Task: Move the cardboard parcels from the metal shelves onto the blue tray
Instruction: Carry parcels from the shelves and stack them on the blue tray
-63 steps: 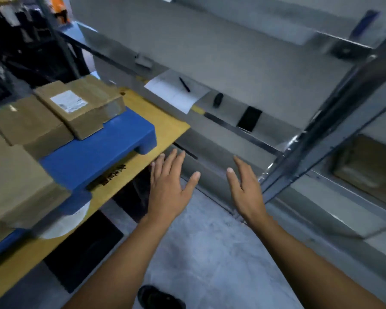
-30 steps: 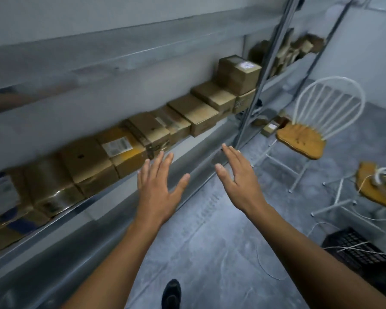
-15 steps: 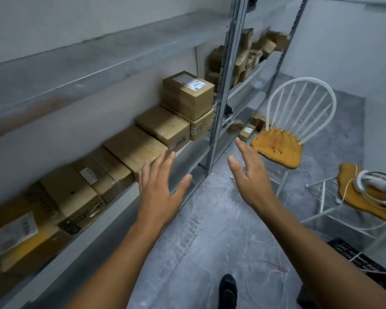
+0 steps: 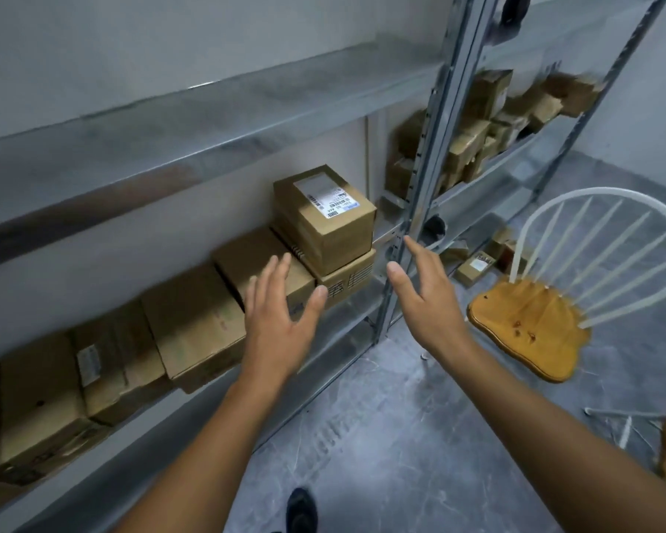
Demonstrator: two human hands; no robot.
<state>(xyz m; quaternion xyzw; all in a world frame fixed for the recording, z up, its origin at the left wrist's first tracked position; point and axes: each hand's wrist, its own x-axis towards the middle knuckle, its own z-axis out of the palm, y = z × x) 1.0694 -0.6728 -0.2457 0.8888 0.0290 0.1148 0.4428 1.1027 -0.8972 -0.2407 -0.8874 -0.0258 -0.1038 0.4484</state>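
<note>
From the head camera, both arms reach toward the metal shelf [image 4: 216, 400]. The left hand [image 4: 277, 321] hovers just in front of the row of cardboard parcels [image 4: 193, 321], its fingers [image 4: 275, 273] spread wide and holding nothing. The right hand [image 4: 427, 298] is beside the upright post [image 4: 420, 209], fingers straight and apart, also bare. Between the two hands a labelled parcel [image 4: 323, 217] is stacked on a printed parcel [image 4: 348, 280] at the row's right end. A white chair [image 4: 527, 325] stands on the grey floor [image 4: 381, 436] to the right, and a dark shoe [image 4: 302, 509] shows below.
</note>
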